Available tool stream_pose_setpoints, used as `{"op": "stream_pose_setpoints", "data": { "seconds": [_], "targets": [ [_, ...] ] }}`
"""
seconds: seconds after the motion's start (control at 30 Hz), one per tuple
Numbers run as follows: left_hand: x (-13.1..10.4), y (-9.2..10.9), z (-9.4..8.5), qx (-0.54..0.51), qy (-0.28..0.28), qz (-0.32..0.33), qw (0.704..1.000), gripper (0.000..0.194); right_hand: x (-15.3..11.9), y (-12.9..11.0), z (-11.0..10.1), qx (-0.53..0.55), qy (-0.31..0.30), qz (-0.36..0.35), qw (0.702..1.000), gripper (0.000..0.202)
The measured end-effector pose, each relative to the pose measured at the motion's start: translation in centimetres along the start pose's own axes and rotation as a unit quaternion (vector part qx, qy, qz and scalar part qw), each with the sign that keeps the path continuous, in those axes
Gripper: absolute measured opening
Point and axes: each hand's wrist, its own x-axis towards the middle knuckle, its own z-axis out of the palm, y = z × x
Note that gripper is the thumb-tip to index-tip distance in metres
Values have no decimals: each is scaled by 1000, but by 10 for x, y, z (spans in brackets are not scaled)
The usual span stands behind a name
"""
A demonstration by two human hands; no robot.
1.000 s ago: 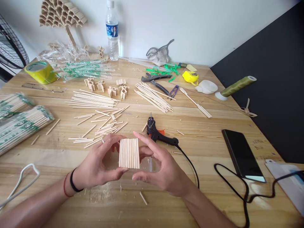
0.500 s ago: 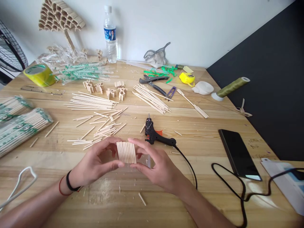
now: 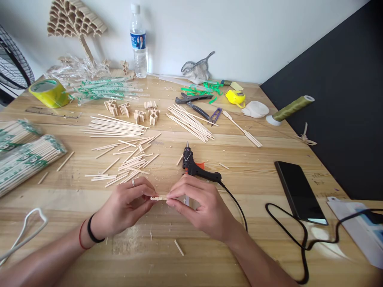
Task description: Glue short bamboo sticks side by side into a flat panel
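Between both hands is a small panel of short wooden sticks laid side by side, seen end-on as a thin row of round tips. My left hand pinches its left edge between thumb and fingers. At the right edge, my right hand pinches it the same way. Just beyond the right hand lies a black hot glue gun, nozzle pointing away. Loose cut sticks are scattered past the left hand. Several small zigzag stick pieces stand farther back.
Long sticks lie near pliers and purple snips. A phone and a black cable are at right. Bagged sticks lie at left. A water bottle and a fan-shaped stick model stand at the back.
The stick panel has been turned from its broad face towards me to edge-on. Both hands have rotated with it and still pinch its two sides.
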Motion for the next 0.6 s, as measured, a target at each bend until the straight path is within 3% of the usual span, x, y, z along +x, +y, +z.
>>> {"op": "stream_pose_setpoints", "data": {
  "seconds": [0.3,0.6],
  "targets": [
    [1,-1,1,38,-4,45,998,18,2,0,1,11,3,2,1000,8],
    [3,2,-1,57,3,44,997,19,2,-1,-1,25,7,27,999,10]
  ]
}}
